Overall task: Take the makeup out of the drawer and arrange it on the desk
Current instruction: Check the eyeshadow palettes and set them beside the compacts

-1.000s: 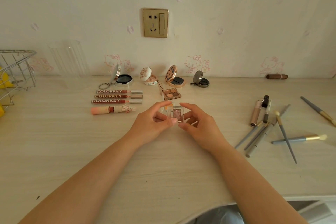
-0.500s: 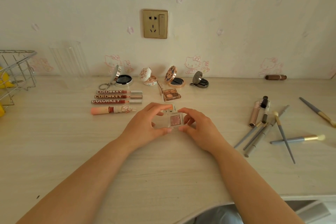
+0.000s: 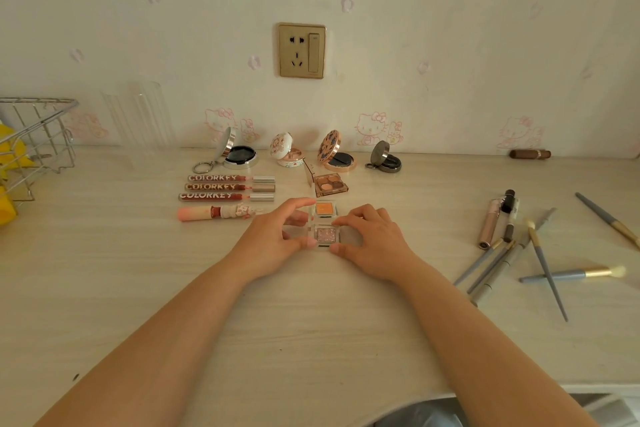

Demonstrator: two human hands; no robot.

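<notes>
While both hands sit mid-desk, they're pinching the same little thing: a clear square eyeshadow pan [image 3: 325, 234] with pink glittery powder, lying flat on the desk [image 3: 311, 322]; the left hand [image 3: 273, 239] has thumb and curled fingers on its left edge, and the right hand [image 3: 372, 239] grips the right edge the same way, thumb at the near corner. Just behind it, touching or nearly so, sits a second clear pan with orange powder [image 3: 324, 209]; behind that is a small brown quad palette [image 3: 329, 183] with its lid up. Along the wall there's a row of four open compacts: a silver one [image 3: 239, 153], a white floral one [image 3: 286, 154], a gold-rimmed one [image 3: 337, 156], and a small dark one [image 3: 386, 159]. Left of the hands, three COLORKEY lip glosses [image 3: 230, 187] lie stacked in parallel, with a peach tube [image 3: 218, 212] just below them. Off to the right is a loose pile of brushes and pencils [image 3: 519, 246], crossing each other; a brown lipstick [image 3: 530, 153] lies far back by the wall. A wire basket [image 3: 38, 142] is at the left edge; a wall socket [image 3: 302, 50] is up above.
</notes>
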